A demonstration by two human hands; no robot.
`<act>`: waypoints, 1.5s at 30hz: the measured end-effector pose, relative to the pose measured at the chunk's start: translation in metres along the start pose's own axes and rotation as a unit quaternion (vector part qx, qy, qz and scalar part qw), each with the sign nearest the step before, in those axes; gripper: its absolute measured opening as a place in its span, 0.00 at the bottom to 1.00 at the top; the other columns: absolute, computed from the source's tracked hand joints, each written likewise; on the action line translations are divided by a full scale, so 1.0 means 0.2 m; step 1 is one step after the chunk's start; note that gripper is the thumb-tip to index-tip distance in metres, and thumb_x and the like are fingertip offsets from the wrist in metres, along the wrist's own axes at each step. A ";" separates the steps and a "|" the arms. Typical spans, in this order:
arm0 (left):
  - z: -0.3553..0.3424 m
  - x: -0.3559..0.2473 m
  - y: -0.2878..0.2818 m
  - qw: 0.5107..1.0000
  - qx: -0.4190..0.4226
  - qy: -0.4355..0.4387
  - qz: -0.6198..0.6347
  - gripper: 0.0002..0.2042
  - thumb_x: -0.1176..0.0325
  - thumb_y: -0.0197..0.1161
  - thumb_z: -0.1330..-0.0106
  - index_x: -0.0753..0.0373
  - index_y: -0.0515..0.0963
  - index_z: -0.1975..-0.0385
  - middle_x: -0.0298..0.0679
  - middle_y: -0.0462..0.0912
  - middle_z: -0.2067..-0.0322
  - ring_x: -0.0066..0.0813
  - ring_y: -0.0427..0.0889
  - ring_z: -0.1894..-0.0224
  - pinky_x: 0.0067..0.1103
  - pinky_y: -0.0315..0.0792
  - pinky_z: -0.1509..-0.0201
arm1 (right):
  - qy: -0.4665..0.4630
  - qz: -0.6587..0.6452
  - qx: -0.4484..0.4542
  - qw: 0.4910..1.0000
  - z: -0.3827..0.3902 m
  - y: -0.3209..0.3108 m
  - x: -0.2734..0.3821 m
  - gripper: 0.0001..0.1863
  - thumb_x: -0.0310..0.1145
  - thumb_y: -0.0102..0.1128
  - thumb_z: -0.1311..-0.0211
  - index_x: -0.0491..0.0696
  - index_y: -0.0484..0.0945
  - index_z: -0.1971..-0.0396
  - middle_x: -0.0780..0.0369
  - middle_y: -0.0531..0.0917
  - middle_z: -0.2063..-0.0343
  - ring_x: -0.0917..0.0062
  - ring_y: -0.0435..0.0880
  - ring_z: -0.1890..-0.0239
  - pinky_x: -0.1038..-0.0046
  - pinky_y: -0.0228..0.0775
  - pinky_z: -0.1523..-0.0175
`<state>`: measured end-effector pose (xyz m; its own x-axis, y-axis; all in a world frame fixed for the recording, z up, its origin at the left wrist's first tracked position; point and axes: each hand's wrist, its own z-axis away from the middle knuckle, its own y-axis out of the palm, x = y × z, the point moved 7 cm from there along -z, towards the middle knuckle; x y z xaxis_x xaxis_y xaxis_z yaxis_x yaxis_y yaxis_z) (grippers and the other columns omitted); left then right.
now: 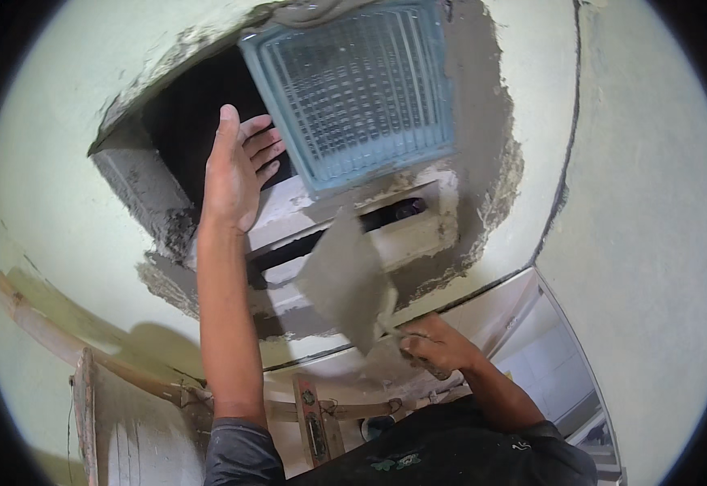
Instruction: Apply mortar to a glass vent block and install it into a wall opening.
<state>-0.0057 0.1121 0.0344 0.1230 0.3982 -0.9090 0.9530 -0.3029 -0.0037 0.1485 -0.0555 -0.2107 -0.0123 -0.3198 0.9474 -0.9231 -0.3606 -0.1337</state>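
Observation:
A ribbed, bluish glass block (357, 93) is set in the upper right of a wall opening, above a pale slotted vent block (418, 227). My left hand (238, 166) is raised with fingers spread at the glass block's left edge; the fingertips reach that edge, and I cannot tell how firmly they touch. Lower right, my right hand (438, 347) is closed round the handle of a pointed trowel (344, 283). Its grey blade points upward in front of the vent block and hides part of the slot. Grey mortar (483, 113) surrounds the blocks.
Left of the glass block the opening (191, 105) is dark, with a rough mortar edge. Below stand a spirit level (311, 417), a bamboo pole (38, 328) and a worn, drum-like container (139, 421). A cracked seam (568, 162) runs down the wall on the right.

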 end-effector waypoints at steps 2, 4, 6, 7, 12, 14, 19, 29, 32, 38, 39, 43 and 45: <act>0.02 0.02 0.05 0.998 0.060 -0.008 0.001 0.43 0.31 0.49 0.37 0.70 0.66 0.41 0.48 0.75 0.46 0.39 0.70 0.42 0.38 0.52 0.32 | 0.026 0.016 -0.069 0.997 0.08 -0.07 -0.03 0.18 0.38 0.48 0.36 0.39 0.71 0.80 0.59 0.73 0.86 0.78 0.73 0.85 0.72 0.66 0.76; 0.06 0.00 0.12 0.997 0.074 0.012 -0.025 0.41 0.34 0.53 0.37 0.70 0.66 0.41 0.48 0.74 0.46 0.39 0.70 0.41 0.38 0.53 0.31 | 0.039 0.024 -0.171 0.984 0.12 -0.14 -0.04 0.19 0.39 0.48 0.34 0.40 0.71 0.80 0.60 0.74 0.85 0.79 0.72 0.85 0.72 0.67 0.77; 0.07 -0.01 0.15 0.995 0.083 0.035 -0.052 0.40 0.36 0.56 0.37 0.69 0.66 0.41 0.48 0.74 0.45 0.39 0.69 0.41 0.37 0.53 0.31 | 0.047 -0.043 -0.196 0.978 0.14 -0.16 -0.07 0.18 0.39 0.47 0.34 0.41 0.71 0.79 0.61 0.74 0.85 0.79 0.72 0.85 0.73 0.67 0.77; 0.07 -0.01 0.16 0.993 0.097 0.028 -0.060 0.39 0.39 0.59 0.38 0.69 0.66 0.41 0.48 0.74 0.45 0.38 0.70 0.41 0.35 0.54 0.31 | 0.055 -0.109 -0.222 0.967 0.14 -0.18 -0.09 0.18 0.39 0.47 0.33 0.42 0.71 0.79 0.62 0.74 0.84 0.80 0.73 0.84 0.74 0.68 0.77; 0.07 0.01 0.17 0.991 0.102 0.013 -0.083 0.39 0.40 0.62 0.39 0.71 0.66 0.41 0.47 0.75 0.47 0.34 0.71 0.42 0.32 0.56 0.32 | 0.056 -0.147 -0.183 0.970 0.03 -0.12 -0.15 0.18 0.39 0.48 0.35 0.42 0.72 0.79 0.62 0.75 0.84 0.79 0.74 0.83 0.74 0.69 0.78; 0.09 0.00 0.17 0.992 0.101 0.011 -0.078 0.39 0.40 0.62 0.39 0.71 0.66 0.41 0.47 0.75 0.47 0.35 0.71 0.42 0.32 0.57 0.32 | 0.054 -0.129 -0.167 0.976 -0.04 -0.06 -0.13 0.18 0.39 0.48 0.37 0.41 0.73 0.81 0.61 0.76 0.84 0.77 0.75 0.84 0.74 0.68 0.77; 0.05 0.01 0.14 0.992 0.114 0.013 -0.058 0.38 0.45 0.65 0.40 0.72 0.65 0.41 0.47 0.75 0.48 0.34 0.72 0.44 0.31 0.59 0.33 | 0.035 0.009 -0.022 0.999 -0.14 0.10 -0.06 0.17 0.37 0.49 0.37 0.41 0.72 0.81 0.62 0.75 0.85 0.79 0.74 0.82 0.73 0.67 0.75; 0.05 0.00 0.22 0.953 0.222 0.000 -0.205 0.59 0.67 0.80 0.69 0.70 0.50 0.31 0.49 0.64 0.38 0.39 0.62 0.34 0.27 0.51 0.28 | 0.037 0.076 -0.187 0.979 0.22 -0.24 -0.07 0.18 0.37 0.50 0.37 0.41 0.71 0.82 0.62 0.74 0.87 0.78 0.74 0.84 0.72 0.67 0.76; 0.02 0.04 0.19 0.947 0.221 0.029 -0.233 0.61 0.68 0.80 0.70 0.71 0.48 0.31 0.50 0.62 0.37 0.39 0.59 0.33 0.25 0.49 0.27 | 0.048 0.056 -0.201 0.977 0.29 -0.29 -0.06 0.19 0.38 0.50 0.37 0.41 0.70 0.83 0.62 0.74 0.87 0.78 0.73 0.85 0.73 0.67 0.78; 0.03 0.05 0.21 0.946 0.229 -0.015 -0.231 0.63 0.64 0.79 0.70 0.71 0.45 0.30 0.50 0.61 0.36 0.42 0.58 0.32 0.25 0.47 0.26 | 0.063 0.009 -0.245 0.967 0.36 -0.39 -0.05 0.19 0.40 0.50 0.37 0.41 0.72 0.82 0.62 0.75 0.87 0.78 0.74 0.84 0.73 0.67 0.76; 0.03 0.06 0.21 0.944 0.238 -0.014 -0.228 0.63 0.64 0.79 0.70 0.71 0.44 0.30 0.51 0.60 0.36 0.42 0.58 0.32 0.25 0.47 0.26 | 0.049 0.002 -0.245 0.968 0.37 -0.40 -0.04 0.19 0.40 0.51 0.38 0.41 0.72 0.82 0.61 0.75 0.87 0.78 0.74 0.84 0.74 0.67 0.78; 0.01 0.07 0.21 0.937 0.247 -0.024 -0.248 0.64 0.63 0.79 0.71 0.71 0.43 0.30 0.52 0.60 0.35 0.42 0.57 0.31 0.25 0.47 0.26 | 0.039 -0.020 -0.253 0.966 0.35 -0.44 0.00 0.19 0.41 0.52 0.39 0.40 0.72 0.82 0.60 0.75 0.86 0.77 0.75 0.85 0.75 0.68 0.79; 0.02 0.05 0.22 0.938 0.241 -0.028 -0.247 0.65 0.63 0.80 0.71 0.71 0.43 0.30 0.52 0.59 0.35 0.41 0.56 0.31 0.26 0.47 0.26 | 0.025 -0.005 -0.267 0.963 0.35 -0.48 0.02 0.19 0.42 0.52 0.39 0.41 0.72 0.82 0.61 0.75 0.86 0.77 0.75 0.85 0.75 0.67 0.79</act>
<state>0.0368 0.0994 0.0226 -0.3288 0.5517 -0.7665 0.6523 -0.4543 -0.6067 0.2649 -0.0831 -0.2150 -0.0086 -0.2716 0.9624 -0.9893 0.1423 0.0313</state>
